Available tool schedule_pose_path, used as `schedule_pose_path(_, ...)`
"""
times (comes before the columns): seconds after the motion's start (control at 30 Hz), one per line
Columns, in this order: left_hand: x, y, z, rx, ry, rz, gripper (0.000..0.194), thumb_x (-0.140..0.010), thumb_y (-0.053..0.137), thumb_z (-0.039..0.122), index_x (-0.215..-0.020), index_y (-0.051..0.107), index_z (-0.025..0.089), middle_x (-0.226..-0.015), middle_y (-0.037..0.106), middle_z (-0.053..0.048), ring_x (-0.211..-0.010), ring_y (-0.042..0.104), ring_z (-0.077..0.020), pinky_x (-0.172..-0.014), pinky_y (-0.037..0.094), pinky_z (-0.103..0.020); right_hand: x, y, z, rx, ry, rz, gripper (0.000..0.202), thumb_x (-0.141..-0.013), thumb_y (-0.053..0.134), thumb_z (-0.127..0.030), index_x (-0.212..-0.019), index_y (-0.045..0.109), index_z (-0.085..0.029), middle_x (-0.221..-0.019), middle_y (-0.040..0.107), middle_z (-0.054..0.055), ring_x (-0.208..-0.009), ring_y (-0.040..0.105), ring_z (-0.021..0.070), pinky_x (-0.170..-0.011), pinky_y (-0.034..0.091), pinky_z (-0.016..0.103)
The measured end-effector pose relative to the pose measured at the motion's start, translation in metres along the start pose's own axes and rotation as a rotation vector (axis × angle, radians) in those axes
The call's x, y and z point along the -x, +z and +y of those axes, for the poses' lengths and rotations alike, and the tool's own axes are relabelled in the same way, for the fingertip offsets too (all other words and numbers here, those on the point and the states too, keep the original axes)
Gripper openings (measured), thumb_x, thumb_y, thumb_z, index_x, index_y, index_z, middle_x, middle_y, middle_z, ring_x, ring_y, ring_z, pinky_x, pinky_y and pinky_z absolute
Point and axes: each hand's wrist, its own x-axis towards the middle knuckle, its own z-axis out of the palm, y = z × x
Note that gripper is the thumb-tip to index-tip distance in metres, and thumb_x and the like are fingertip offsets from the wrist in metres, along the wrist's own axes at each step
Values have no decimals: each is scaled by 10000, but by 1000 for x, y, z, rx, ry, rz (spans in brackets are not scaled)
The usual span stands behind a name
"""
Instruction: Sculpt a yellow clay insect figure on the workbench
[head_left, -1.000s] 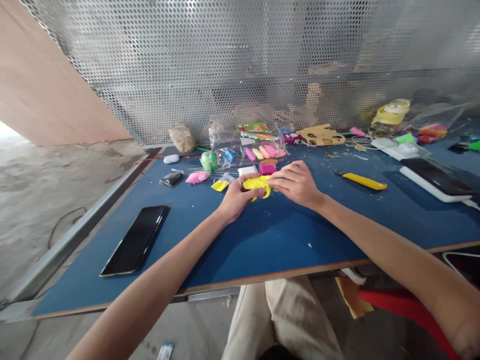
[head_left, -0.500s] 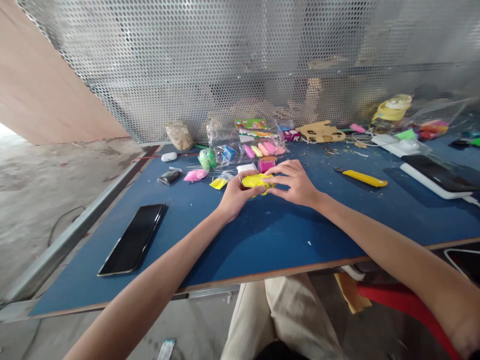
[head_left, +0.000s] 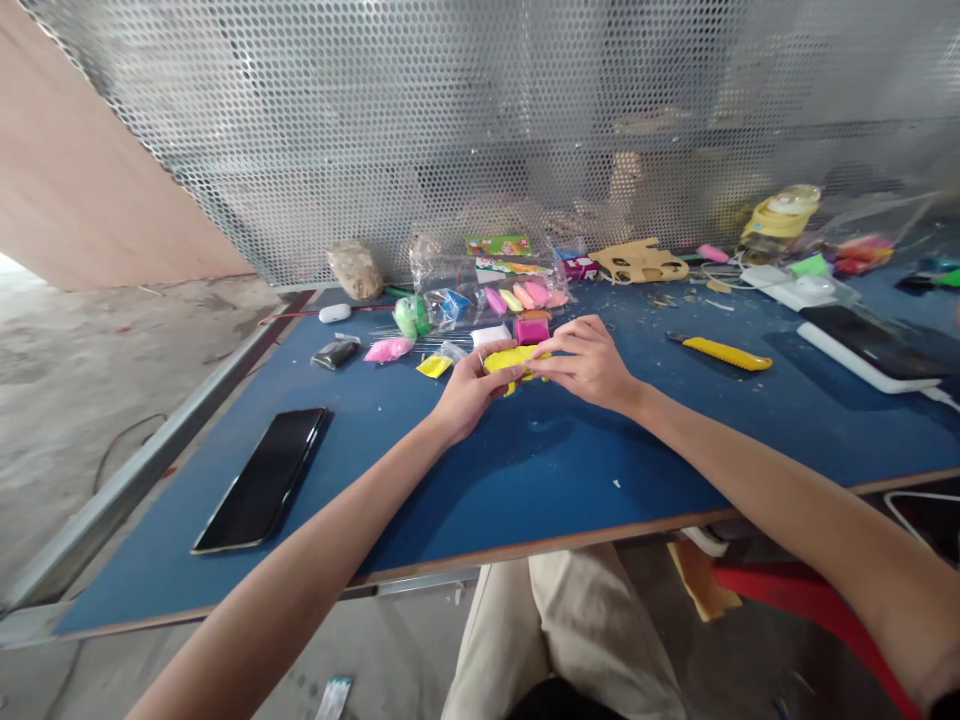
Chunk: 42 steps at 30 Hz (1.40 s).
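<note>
A lump of yellow modelling clay (head_left: 508,362), flattened and uneven at its edge, is held just above the blue table between my hands. My left hand (head_left: 469,393) grips its left side, thumb in front and fingers behind. On the right side, my right hand (head_left: 590,362) pinches the clay's edge between thumb and fingertips. Just behind the clay lie a white clay packet (head_left: 491,337) and a magenta clay block (head_left: 532,331). To the left are a yellow clay packet (head_left: 435,366) and a pink one (head_left: 389,349).
A black phone (head_left: 262,480) lies at the left on the blue table (head_left: 480,500). A yellow box cutter (head_left: 726,353) is at the right, near a white device with a dark top (head_left: 870,350). Bagged clay pieces (head_left: 517,297) line the back before a perforated metal screen (head_left: 420,120).
My right hand's fingers have drawn together, closing onto the right edge of the yellow clay. My left hand keeps its grip, and the view has shifted slightly.
</note>
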Motion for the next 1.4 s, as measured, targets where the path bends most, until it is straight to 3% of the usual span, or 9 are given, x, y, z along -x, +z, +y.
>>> schedule_pose_path(0.1, -1, -1, -2, -46, 10, 7, 646, -690, 919, 295, -1254, 634, 164, -943, 747, -43, -766, 700, -133, -692, 483, -232, -2, 0, -3, -39, 31, 23, 145, -987, 671, -334, -1061, 792, -362, -1114, 797, -71, -992, 616, 189, -953, 386, 421)
schedule_pose_path(0.3, -2, -4, -6, -96, 42, 19, 627, -711, 912, 314, -1257, 635, 181, -925, 736, -22, -765, 694, -130, -679, 476, -223, -4, 0, -4, -68, 80, 40, 238, -963, 701, -387, -1192, 755, -352, -1134, 787, -34, -1007, 635, 194, -939, 395, 412)
schedule_pose_path(0.57, 0, 0, -2, -4, 16, -2, 608, -720, 897, 285, -1247, 622, 162, -962, 747, -53, -794, 716, -150, -733, 504, -255, -2, 0, -5, 7, 43, 30, 147, -986, 672, -312, -1062, 782, -371, -1096, 803, -83, -980, 627, 186, -952, 370, 421)
schedule_pose_path(0.8, 2, 1, -1, 28, 13, 7, 620, -714, 905, 297, -1249, 621, 163, -942, 751, -47, -787, 714, -142, -711, 488, -236, -1, 5, -4, -20, 89, 40, 338, -962, 691, -420, -1299, 704, -386, -1215, 770, -33, -1059, 636, 207, -974, 381, 427)
schedule_pose_path(1.0, 1, 2, -2, 24, 22, -13, 645, -695, 916, 291, -1256, 625, 159, -931, 747, -41, -772, 706, -132, -710, 489, -232, -1, 6, -8, 15, 87, 98, 238, -961, 708, -351, -1179, 759, -430, -1141, 796, -97, -972, 610, 195, -937, 353, 438)
schedule_pose_path(1.27, -1, 0, -5, -87, 65, 40, 701, -653, 942, 283, -1260, 614, 161, -907, 727, -12, -723, 675, -110, -673, 488, -209, -4, 9, -13, -17, 118, 116, 75, -967, 704, -349, -981, 776, -337, -1066, 813, -67, -925, 651, 184, -923, 362, 430)
schedule_pose_path(1.4, -2, -2, -5, -105, 85, 66, 695, -659, 942, 309, -1258, 624, 157, -865, 730, -14, -706, 672, -118, -660, 482, -216, -4, 9, -14, -92, 98, 135, 156, -967, 698, -363, -1111, 734, -314, -1111, 799, -18, -993, 682, 199, -958, 392, 424)
